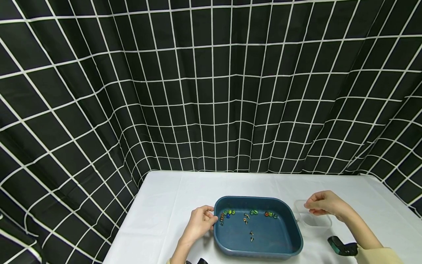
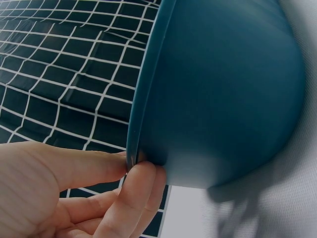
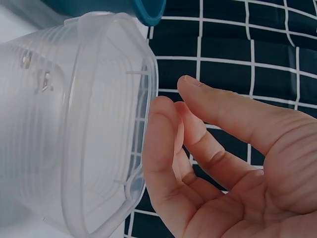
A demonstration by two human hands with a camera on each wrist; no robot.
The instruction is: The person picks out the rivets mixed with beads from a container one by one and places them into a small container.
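A black curtain (image 1: 211,84) with a white grid hangs behind the white desk (image 1: 171,190). On the desk sits a blue tub (image 1: 263,245) of marbles, its rim pinched by the left hand (image 1: 197,223). The right hand (image 1: 324,203), fingers relaxed, touches a clear box (image 1: 313,220) just beside the tub.

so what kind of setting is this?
Probably a staged recording setup, not a home: a black grid-patterned curtain as backdrop, a white-covered table, and a blue tray of small sorting items.
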